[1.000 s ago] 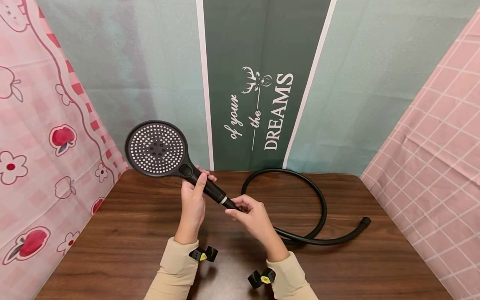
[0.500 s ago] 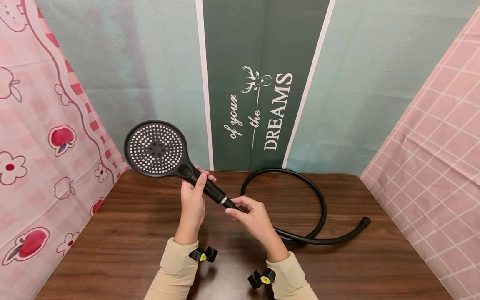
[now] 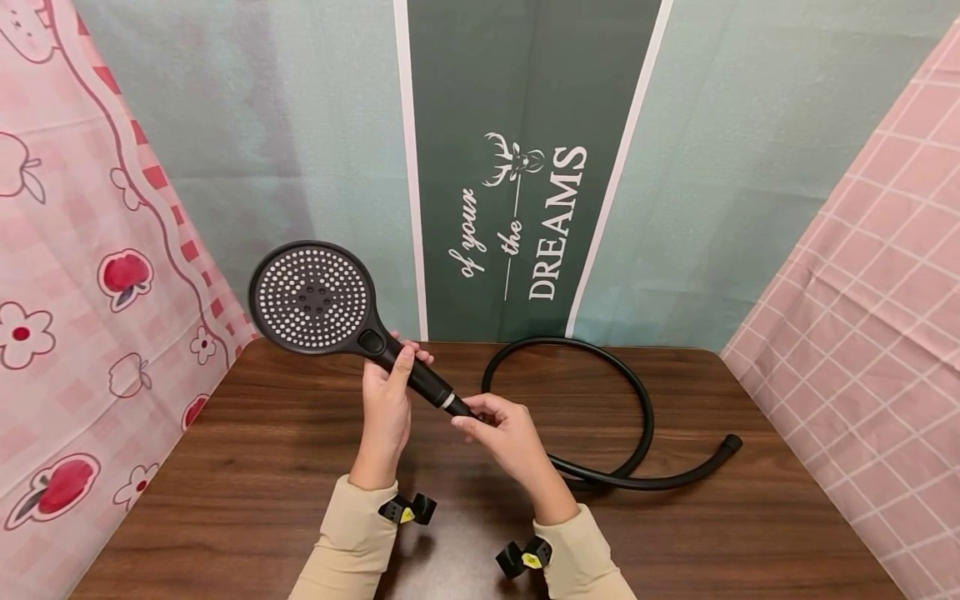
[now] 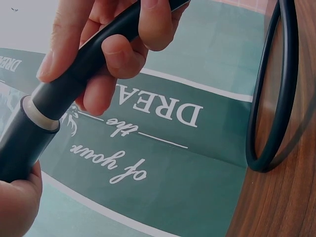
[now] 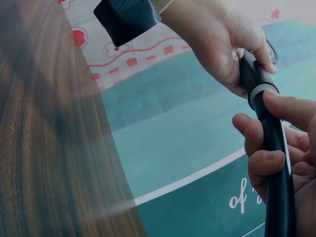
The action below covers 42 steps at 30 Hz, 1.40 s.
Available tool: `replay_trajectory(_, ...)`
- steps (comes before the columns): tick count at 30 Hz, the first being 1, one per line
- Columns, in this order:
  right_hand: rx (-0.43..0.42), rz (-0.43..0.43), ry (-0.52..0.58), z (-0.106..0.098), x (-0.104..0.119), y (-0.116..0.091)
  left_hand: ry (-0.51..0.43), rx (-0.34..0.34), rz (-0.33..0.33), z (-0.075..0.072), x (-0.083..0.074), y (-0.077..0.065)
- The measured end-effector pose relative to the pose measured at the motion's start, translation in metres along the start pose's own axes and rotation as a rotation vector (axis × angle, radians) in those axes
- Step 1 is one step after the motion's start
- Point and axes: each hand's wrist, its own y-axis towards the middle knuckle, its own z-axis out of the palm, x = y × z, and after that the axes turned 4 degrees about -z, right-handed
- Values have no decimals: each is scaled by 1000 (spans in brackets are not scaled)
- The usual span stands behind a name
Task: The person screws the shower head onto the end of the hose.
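A black shower head point(image 3: 311, 297) with a round face of pale nozzles is held up over the table, face towards the head camera. My left hand point(image 3: 387, 400) grips its handle, thumb lying along the front. At the handle's lower end my right hand point(image 3: 504, 431) pinches the black connector point(image 3: 457, 407) of the shower hose point(image 3: 647, 408). A pale ring point(image 4: 41, 116) shows between handle and connector in the left wrist view. In the right wrist view several fingers curl round the hose point(image 5: 279, 197) below the connector.
The hose loops across the back right of the brown wooden table point(image 3: 247, 500), its free end point(image 3: 731, 443) pointing right. A green cloth point(image 3: 525, 83) hangs behind, with pink cloths point(image 3: 67, 333) at both sides. Small black cameras point(image 3: 422, 508) sit on the wrists.
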Motion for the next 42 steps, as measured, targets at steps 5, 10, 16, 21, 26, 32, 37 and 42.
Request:
replay_trajectory(5,4,-6,6,0,0,-1,4,-2,-5,1,0,0)
replay_trajectory(10,8,-15,18,-1,1,-1,1,-7,-11,1,0,0)
replay_trajectory(16,8,-9,7,-1,1,-1,-9,-10,-1,2,0,0)
replay_trajectory(21,4,-19,18,-1,1,-1,-7,-11,3,3,0,0)
replay_trajectory(26,-6,-29,27,-2,0,-1,-14,-10,8,4,1,1)
replay_trajectory(32,-11,1,84,-2,1,0,-21,-9,9,2,1,1)
replay_trajectory(37,-21,18,82,-2,1,0,-19,-3,8,3,1,1)
replay_trajectory(42,-24,19,72,-1,1,0,-23,-2,6,3,0,0)
